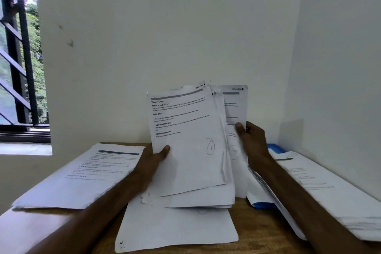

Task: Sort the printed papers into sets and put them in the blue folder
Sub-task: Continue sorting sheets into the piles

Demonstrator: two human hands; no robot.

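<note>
Gripping opposite edges of an upright sheaf of printed papers [189, 140], the left hand [153, 159] and right hand [252, 140] held it above the table [257, 239]. Sorting looked roughly midway: a left pile [82, 171], a centre sheet [177, 227], and a right pile [329, 192] lying on the blue folder [275, 148].

The folder [275, 148] is hiding almost fully under the right pile [329, 192]; only blue bits are peeking out near the table's [263, 239] far right corner and further forward. That right pile is running off the frame's right edge. Fingers of the left hand [152, 163] are sitting behind the sheaf [189, 146], only the thumb showing; same with the right hand [253, 142]. Text on the left pile [82, 173] is blurring out. Body print on the sheaf is coming through too small to read. Its rear sheets are overlapping, count unclear.
</note>
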